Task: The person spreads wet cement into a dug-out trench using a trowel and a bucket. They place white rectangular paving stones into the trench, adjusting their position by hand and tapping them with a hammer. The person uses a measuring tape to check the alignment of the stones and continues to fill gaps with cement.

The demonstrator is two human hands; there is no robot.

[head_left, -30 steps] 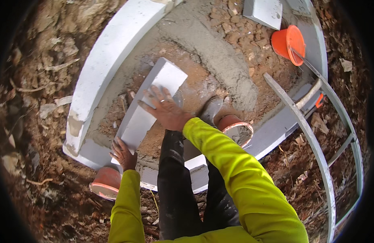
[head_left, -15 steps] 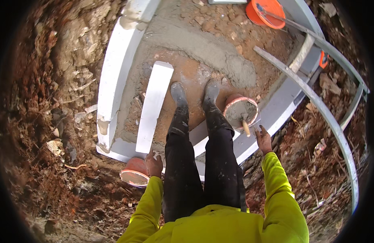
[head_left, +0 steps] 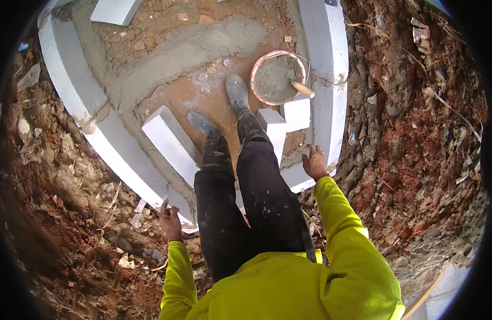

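Observation:
My left hand (head_left: 170,221) is at the outer side of the curved left block wall (head_left: 130,152), its index finger stretched out beside the white edge and the other fingers loosely bent. Whether it touches the wall I cannot tell. Fingers apart, my right hand (head_left: 314,162) hovers by the near end of the right block wall (head_left: 327,58). Neither hand shows anything in its grasp. Ahead of my right boot (head_left: 238,93) stands a reddish bucket (head_left: 253,80) of grey mortar, a wooden tool handle (head_left: 303,89) sticking out over its rim.
Loose white blocks lie between the walls: one (head_left: 168,138) left of my legs, one (head_left: 272,125) beside my right leg, and another (head_left: 296,114) below the bucket. A wet mortar strip (head_left: 187,50) crosses the ground ahead. Rough reddish soil (head_left: 411,176) with debris borders the walls.
My view has turned right, so the scene swings counterclockwise. The metal frame, orange bucket and lower-left bucket have left the picture. My boots have shifted; both hands stay low at my sides.

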